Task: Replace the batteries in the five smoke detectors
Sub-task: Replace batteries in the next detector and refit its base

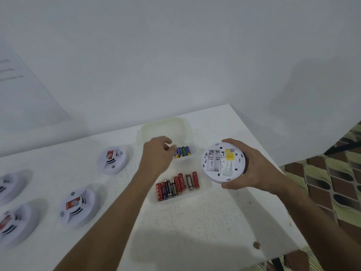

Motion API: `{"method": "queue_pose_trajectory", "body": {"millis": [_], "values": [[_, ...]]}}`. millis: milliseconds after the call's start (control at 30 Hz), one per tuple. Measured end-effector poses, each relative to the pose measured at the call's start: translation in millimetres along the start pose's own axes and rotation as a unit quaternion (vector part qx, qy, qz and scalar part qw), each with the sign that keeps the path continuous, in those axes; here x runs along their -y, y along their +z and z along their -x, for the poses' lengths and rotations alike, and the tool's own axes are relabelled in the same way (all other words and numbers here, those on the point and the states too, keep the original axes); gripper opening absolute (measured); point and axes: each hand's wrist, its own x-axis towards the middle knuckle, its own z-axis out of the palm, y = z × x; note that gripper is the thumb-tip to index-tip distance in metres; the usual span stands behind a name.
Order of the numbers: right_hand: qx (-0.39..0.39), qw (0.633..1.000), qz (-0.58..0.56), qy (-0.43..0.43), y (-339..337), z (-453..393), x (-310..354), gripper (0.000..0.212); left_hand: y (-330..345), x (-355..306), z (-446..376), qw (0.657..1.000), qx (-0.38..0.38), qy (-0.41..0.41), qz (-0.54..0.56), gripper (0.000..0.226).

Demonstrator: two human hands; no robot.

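Note:
My right hand (252,167) grips a white smoke detector (222,163) above the table, its back turned up, with a yellow label and an open, empty battery bay. My left hand (158,153) reaches into a clear plastic container (187,132), fingers curled at the blue and green batteries (182,152) inside; whether it holds one is hidden. Several red and black batteries (176,185) lie in a shallow clear tray (203,192) in front. Other white detectors rest face up on the table: one (113,160) at the back, one (77,206) nearer, two more (13,222) at the left edge.
The white table (195,231) ends at its right edge, with a patterned floor (332,182) beyond. A white wall rises behind the table. A small brown chip (256,245) marks the table near its front right edge.

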Motion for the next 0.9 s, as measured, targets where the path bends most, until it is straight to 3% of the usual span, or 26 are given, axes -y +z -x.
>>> {"method": "queue_pose_trajectory", "body": {"millis": [267,367,700,900], "values": [[0.003,1.000,-0.012,0.007,2.4,0.6,-4.5,0.088,12.5,6.2,-44.9,0.987,0.140,-0.064,-0.045,0.032],[0.003,1.000,-0.017,0.016,2.3,2.1,-8.1,0.089,17.7,8.9,-47.7,0.982,0.166,-0.047,-0.075,0.034],[0.006,0.999,-0.025,0.020,7.6,-5.9,-10.8,0.090,20.1,9.6,-45.2,0.986,0.147,-0.060,-0.056,0.021],[0.016,1.000,-0.025,0.006,9.4,-12.3,-5.4,0.091,3.1,-5.7,-35.2,0.998,0.029,-0.036,0.051,0.009]]}}
